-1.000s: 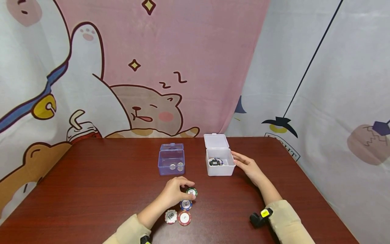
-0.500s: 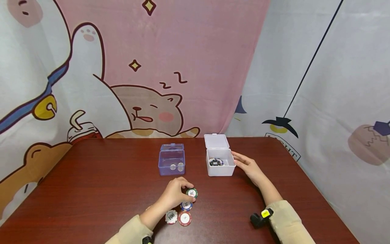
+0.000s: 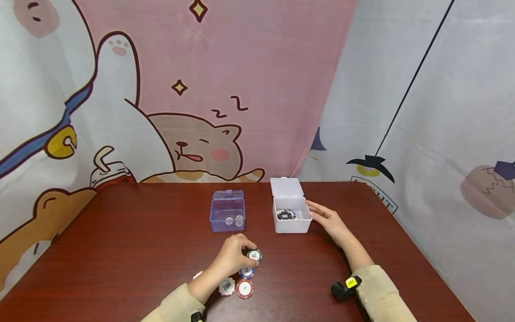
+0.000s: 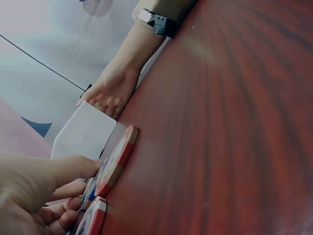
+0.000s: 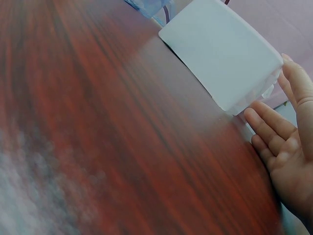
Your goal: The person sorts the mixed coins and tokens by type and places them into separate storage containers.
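Green 20 chip (image 3: 254, 255) | between curled thumb and forefinger of left hand (image 3: 232, 256), pinched by the rim | likely light, stiff, slippery-faced, hardly fragile; take edge to edge | blue chip (image 3: 247, 273) just beside thumb | right hand (image 3: 330, 222): fingers straight, touching side of white box (image 3: 292, 226)

The blue box (image 3: 218, 226) and white box (image 3: 292, 226) flank a passable gap.

Head view: high and farthest back, facing forward and down across the wooden tabletop (image 3: 120, 250) to the printed curtain (image 3: 261, 67). Left-wrist view: low, tilted, close behind the left hand (image 4: 36, 191). Right-wrist view: low, tilted, beside the right hand (image 5: 288, 156). All three share the white plastic box (image 5: 225, 54).
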Demonstrator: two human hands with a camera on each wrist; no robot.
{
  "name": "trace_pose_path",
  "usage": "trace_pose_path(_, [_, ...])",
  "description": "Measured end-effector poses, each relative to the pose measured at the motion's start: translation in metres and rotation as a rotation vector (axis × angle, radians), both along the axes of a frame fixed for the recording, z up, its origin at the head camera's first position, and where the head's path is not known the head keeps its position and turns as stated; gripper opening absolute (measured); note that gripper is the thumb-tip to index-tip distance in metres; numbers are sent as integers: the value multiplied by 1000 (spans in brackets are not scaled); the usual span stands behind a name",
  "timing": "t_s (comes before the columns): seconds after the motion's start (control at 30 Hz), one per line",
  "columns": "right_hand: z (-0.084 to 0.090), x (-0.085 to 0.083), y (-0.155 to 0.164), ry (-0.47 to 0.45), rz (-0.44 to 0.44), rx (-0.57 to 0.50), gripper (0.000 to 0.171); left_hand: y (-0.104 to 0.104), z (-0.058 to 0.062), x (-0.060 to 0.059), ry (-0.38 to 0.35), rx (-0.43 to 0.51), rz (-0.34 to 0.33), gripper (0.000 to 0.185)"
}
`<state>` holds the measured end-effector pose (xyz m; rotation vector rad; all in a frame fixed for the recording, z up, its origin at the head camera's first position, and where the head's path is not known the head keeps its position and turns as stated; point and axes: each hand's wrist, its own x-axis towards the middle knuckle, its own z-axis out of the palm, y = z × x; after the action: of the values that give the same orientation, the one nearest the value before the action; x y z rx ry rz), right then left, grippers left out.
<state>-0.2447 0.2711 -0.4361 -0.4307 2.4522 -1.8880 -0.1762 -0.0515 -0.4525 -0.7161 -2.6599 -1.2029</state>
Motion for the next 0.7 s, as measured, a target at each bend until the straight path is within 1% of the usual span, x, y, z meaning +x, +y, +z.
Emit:
trace_pose_path(0.27, [0, 0, 0, -4, 1, 5, 47, 1, -1, 0, 55, -18, -17, 33])
trace_pose_path(0.4, [0, -1, 1, 0, 6, 21, 47, 2, -1, 0, 83, -49, -11, 33])
trace_pose_path(0.53, [-11, -8, 5, 1, 6, 3, 47, 3, -1, 1, 105, -83, 12, 33])
trace_pose_path(0.63, [-21, -15, 9, -2, -2, -17, 47, 5, -1, 3, 110, -95, 27, 33])
trace_pose_path(0.7, [-24, -16, 9, 6, -4, -14, 47, 5, -1, 3, 114, -98, 29, 33])
